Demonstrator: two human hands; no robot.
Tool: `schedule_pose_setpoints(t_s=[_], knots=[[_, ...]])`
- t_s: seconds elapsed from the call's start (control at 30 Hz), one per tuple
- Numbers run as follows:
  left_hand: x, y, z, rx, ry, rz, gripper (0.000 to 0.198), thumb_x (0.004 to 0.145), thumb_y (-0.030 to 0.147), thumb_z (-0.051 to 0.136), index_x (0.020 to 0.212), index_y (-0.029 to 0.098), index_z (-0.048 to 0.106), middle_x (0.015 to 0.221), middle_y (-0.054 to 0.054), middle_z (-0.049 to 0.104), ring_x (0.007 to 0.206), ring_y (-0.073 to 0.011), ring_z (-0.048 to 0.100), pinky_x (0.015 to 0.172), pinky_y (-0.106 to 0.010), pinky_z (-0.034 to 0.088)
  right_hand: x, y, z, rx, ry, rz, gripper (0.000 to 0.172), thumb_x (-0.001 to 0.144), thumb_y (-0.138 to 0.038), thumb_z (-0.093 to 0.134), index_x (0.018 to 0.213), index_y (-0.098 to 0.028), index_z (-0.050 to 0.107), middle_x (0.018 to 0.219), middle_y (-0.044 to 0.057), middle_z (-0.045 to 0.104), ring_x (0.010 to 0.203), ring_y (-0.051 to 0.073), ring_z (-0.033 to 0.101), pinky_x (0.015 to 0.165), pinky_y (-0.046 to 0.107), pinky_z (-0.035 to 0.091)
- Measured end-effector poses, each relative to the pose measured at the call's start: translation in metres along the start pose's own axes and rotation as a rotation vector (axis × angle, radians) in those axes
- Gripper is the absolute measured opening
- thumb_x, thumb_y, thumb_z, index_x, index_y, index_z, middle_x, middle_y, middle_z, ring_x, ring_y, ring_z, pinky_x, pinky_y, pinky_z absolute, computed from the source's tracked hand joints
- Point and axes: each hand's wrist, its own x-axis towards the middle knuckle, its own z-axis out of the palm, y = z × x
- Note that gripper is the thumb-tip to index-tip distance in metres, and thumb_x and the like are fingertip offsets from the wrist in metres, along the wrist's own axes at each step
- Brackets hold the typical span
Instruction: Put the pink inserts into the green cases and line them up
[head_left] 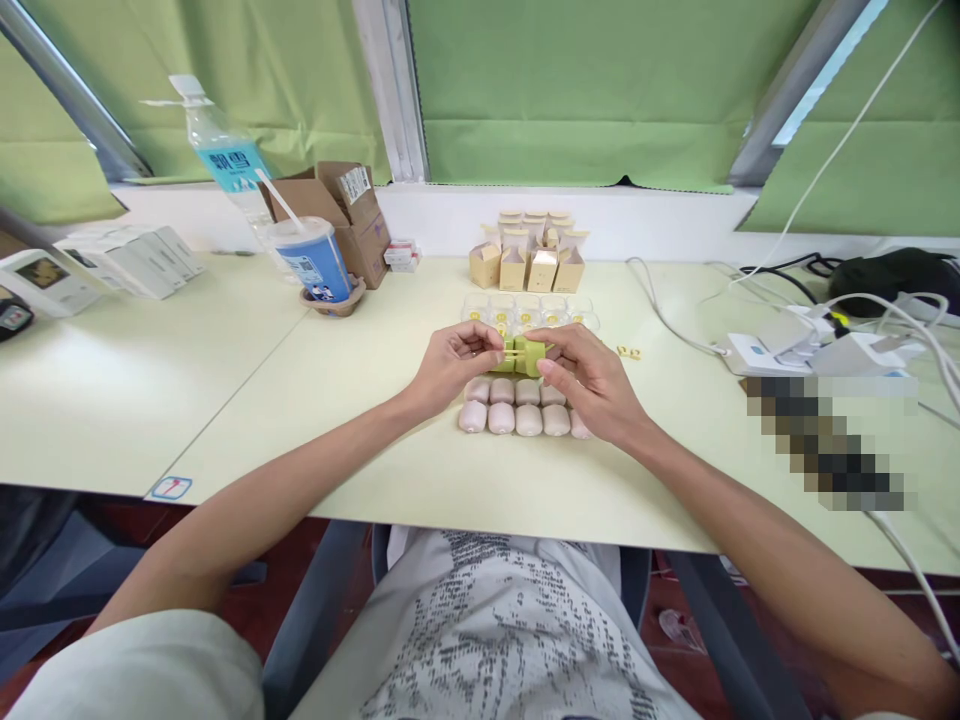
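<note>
While the right hand (600,380) holds a green piece (531,358) at mid-frame between thumb and fingers, the left hand (448,366) is pinched nearly closed beside it, on what I can't tell. Just above, a clear tray (500,302) has yellow bits (526,319) in its cups; a straw (280,201) leans from the blue cup (319,268), upper left.

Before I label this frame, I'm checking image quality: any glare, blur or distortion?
Head view: the bottle leans, seemingly from wide-angle distortion; the tabletop has a pale sheen at left; a pixelated patch hides something at right; left hand and right hand look fairly sharp.
</note>
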Motion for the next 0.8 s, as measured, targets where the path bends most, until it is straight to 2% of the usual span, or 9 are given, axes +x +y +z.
schedule_pose_setpoints(t_s=[0.1, 0.17, 0.23, 0.3, 0.37, 0.43, 0.5, 0.63, 0.8], knots=[[0.001, 0.001, -0.004, 0.034, -0.045, 0.025, 0.034, 0.077, 0.042, 0.097, 0.088, 0.017, 0.076, 0.091, -0.004, 0.076, 0.087, -0.0155, 0.069, 0.083, -0.031, 0.057, 0.001, 0.005, 0.001, 0.083, 0.0, 0.031, 0.029, 0.112, -0.048, 0.068, 0.136, -0.031, 0.072, 0.119, 0.006, 0.069, 0.097, 0.02, 0.069, 0.092, 0.04, 0.063], [0.003, 0.0, -0.011, 0.058, -0.03, 0.034, 0.036, 0.079, 0.043, 0.096, 0.096, 0.017, 0.078, 0.098, -0.005, 0.077, 0.091, -0.0164, 0.07, 0.08, -0.03, 0.056, 0.003, 0.013, -0.002, 0.195, 0.064, 0.069, 0.031, 0.107, -0.052, 0.074, 0.128, -0.031, 0.066, 0.122, 0.004, 0.066, 0.096, 0.018, 0.07, 0.087, 0.036, 0.063], [0.008, -0.001, -0.019, 0.101, 0.053, 0.043, 0.032, 0.08, 0.038, 0.092, 0.1, 0.018, 0.078, 0.101, -0.006, 0.077, 0.092, -0.0164, 0.069, 0.075, -0.028, 0.054, 0.007, 0.024, -0.01, 0.265, 0.175, 0.116, 0.038, 0.097, -0.053, 0.085, 0.115, -0.031, 0.059, 0.121, 0.002, 0.063, 0.094, 0.016, 0.07, 0.084, 0.033, 0.063], [0.013, -0.003, -0.027, 0.166, 0.192, 0.047, 0.02, 0.08, 0.028, 0.084, 0.095, 0.018, 0.077, 0.098, -0.005, 0.077, 0.09, -0.016, 0.067, 0.071, -0.026, 0.052, 0.012, 0.034, -0.024, 0.247, 0.269, 0.153, 0.046, 0.087, -0.049, 0.093, 0.105, -0.03, 0.055, 0.116, -0.001, 0.064, 0.094, 0.015, 0.069, 0.084, 0.032, 0.062], [0.017, -0.006, -0.033, 0.235, 0.336, 0.015, 0.011, 0.078, 0.018, 0.074, 0.089, 0.018, 0.074, 0.094, -0.004, 0.075, 0.088, -0.0157, 0.065, 0.069, -0.025, 0.05, 0.016, 0.042, -0.039, 0.17, 0.295, 0.175, 0.045, 0.084, -0.047, 0.095, 0.108, -0.031, 0.061, 0.112, -0.001, 0.067, 0.097, 0.017, 0.07, 0.088, 0.034, 0.063], [0.019, -0.007, -0.035, 0.289, 0.427, -0.067, 0.015, 0.075, 0.012, 0.068, 0.089, 0.018, 0.072, 0.096, -0.004, 0.073, 0.088, -0.016, 0.063, 0.066, -0.025, 0.048, 0.018, 0.045, -0.051, 0.094, 0.267, 0.185, 0.044, 0.087, -0.048, 0.092, 0.122, -0.033, 0.07, 0.113, 0.001, 0.072, 0.101, 0.021, 0.072, 0.093, 0.038, 0.064], [0.019, -0.007, -0.032, 0.314, 0.455, -0.176, 0.023, 0.074, 0.009, 0.069, 0.095, 0.019, 0.071, 0.104, -0.005, 0.07, 0.089, -0.016, 0.062, 0.064, -0.024, 0.049, 0.019, 0.046, -0.057, 0.049, 0.241, 0.177, 0.044, 0.09, -0.049, 0.089, 0.129, -0.033, 0.077, 0.118, 0.004, 0.076, 0.106, 0.023, 0.074, 0.099, 0.042, 0.065], [0.015, -0.007, -0.023, 0.294, 0.451, -0.356, 0.031, 0.081, 0.012, 0.074, 0.11, 0.02, 0.068, 0.117, -0.006, 0.063, 0.09, -0.0151, 0.061, 0.066, -0.025, 0.052, 0.017, 0.047, -0.055, 0.086, 0.198, 0.183, 0.039, 0.08, -0.05, 0.097, 0.11, -0.027, 0.086, 0.121, 0.008, 0.08, 0.107, 0.026, 0.079, 0.105, 0.047, 0.067], [0.013, -0.01, -0.02, 0.278, 0.412, -0.405, 0.029, 0.084, 0.011, 0.072, 0.112, 0.02, 0.067, 0.119, -0.006, 0.061, 0.09, -0.0155, 0.062, 0.067, -0.025, 0.053, 0.013, 0.057, -0.053, -0.111, 0.058, 0.186, 0.03, 0.076, -0.048, 0.099, 0.094, -0.026, 0.089, 0.111, 0.01, 0.088, 0.108, 0.033, 0.081, 0.089, 0.048, 0.068]])
